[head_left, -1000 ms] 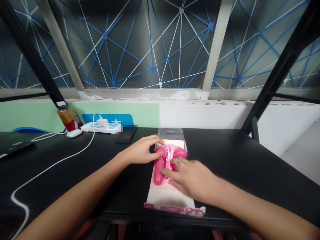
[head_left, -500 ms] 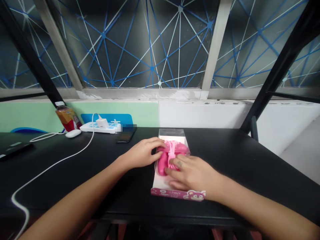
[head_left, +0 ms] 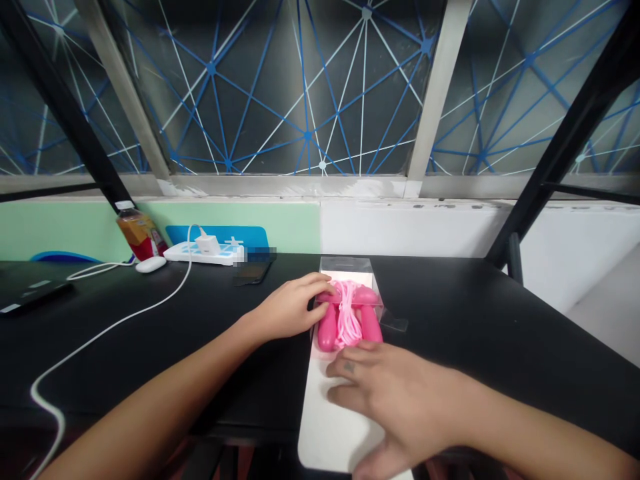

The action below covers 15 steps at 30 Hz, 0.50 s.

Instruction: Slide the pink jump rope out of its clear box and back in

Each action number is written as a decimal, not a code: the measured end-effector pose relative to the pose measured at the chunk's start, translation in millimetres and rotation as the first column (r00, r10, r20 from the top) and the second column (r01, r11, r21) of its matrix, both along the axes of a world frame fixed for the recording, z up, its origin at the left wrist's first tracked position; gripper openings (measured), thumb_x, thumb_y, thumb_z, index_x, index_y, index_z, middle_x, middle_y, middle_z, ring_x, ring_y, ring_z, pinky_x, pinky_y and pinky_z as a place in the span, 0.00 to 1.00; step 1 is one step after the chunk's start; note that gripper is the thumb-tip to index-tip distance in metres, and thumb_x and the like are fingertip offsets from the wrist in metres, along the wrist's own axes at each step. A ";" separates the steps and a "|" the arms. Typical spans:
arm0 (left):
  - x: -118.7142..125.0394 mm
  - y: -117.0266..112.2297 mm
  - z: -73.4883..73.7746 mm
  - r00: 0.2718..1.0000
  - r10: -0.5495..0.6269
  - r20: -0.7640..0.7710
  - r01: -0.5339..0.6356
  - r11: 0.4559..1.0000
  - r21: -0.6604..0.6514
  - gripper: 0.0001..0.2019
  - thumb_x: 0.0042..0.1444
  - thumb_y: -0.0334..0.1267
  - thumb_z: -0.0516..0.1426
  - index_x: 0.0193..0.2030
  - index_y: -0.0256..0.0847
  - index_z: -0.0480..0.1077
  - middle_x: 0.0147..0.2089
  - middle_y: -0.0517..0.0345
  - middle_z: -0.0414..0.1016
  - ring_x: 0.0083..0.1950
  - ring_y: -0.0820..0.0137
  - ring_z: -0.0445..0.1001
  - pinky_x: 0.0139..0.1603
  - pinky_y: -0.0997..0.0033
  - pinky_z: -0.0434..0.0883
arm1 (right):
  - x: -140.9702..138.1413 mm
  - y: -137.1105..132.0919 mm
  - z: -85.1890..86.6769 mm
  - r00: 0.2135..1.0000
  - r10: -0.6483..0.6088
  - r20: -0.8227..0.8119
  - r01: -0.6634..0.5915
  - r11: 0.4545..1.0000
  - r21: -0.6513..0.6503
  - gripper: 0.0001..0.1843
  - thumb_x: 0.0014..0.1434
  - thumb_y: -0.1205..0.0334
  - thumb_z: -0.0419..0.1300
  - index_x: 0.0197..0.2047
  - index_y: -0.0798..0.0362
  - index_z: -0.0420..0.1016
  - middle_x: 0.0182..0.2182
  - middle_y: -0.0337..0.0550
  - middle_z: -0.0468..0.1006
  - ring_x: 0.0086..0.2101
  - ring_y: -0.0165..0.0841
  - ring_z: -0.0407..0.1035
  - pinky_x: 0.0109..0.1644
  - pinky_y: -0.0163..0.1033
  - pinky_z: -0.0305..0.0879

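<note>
A pink jump rope [head_left: 347,321] with two pink handles lies on a white card insert [head_left: 323,423] that sticks out of a clear plastic box [head_left: 347,268] on the black table [head_left: 475,333]. My left hand [head_left: 293,307] is curled against the left side of the box, with its fingertips at the rope's handle. My right hand [head_left: 395,407] lies on the near end of the card at the table's front edge. Its fingers are on top and its thumb is below, pinching the card. A clear flap [head_left: 395,324] of the box juts out to the right.
At the back left stand a drink bottle [head_left: 139,233], a white mouse [head_left: 151,265] and a power strip [head_left: 203,253] with a charger. Its white cable [head_left: 100,333] trails across the table. A dark phone [head_left: 253,272] lies near the box. A black frame post [head_left: 513,263] rises at right.
My right hand first slid the card and rope forward into the clear box, then drew back toward me with the card's near end. My left hand stayed on the box.
</note>
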<state>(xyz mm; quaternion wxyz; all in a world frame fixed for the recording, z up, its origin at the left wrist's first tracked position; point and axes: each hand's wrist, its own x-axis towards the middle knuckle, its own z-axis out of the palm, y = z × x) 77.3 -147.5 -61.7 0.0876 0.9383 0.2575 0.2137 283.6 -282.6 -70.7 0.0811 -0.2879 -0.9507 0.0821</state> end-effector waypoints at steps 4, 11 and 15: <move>-1.1 4.8 -4.8 0.999 -0.048 0.020 0.047 0.999 0.015 0.16 0.61 0.31 0.52 0.54 0.47 0.71 0.60 0.55 0.69 0.58 0.65 0.70 0.62 0.62 0.67 | 3.7 3.1 -0.3 0.999 -0.043 -0.019 0.043 0.999 -0.021 0.36 0.52 0.39 0.63 0.57 0.54 0.71 0.56 0.52 0.72 0.55 0.45 0.65 0.61 0.46 0.57; -1.8 3.3 -5.9 0.997 -0.080 -0.001 0.080 0.996 0.035 0.18 0.61 0.27 0.50 0.55 0.46 0.69 0.60 0.55 0.70 0.61 0.65 0.68 0.63 0.60 0.66 | 11.2 13.5 0.0 0.986 -0.165 -0.014 0.165 0.986 0.021 0.32 0.55 0.43 0.62 0.58 0.53 0.72 0.55 0.51 0.73 0.53 0.45 0.68 0.57 0.48 0.61; -2.1 3.0 -6.8 0.994 -0.111 0.011 0.111 0.992 0.057 0.18 0.61 0.25 0.49 0.54 0.45 0.69 0.60 0.56 0.71 0.60 0.67 0.69 0.62 0.63 0.66 | 13.0 16.4 2.7 0.971 -0.241 0.001 0.240 0.969 0.062 0.29 0.59 0.46 0.59 0.58 0.54 0.71 0.52 0.52 0.75 0.50 0.45 0.70 0.55 0.49 0.63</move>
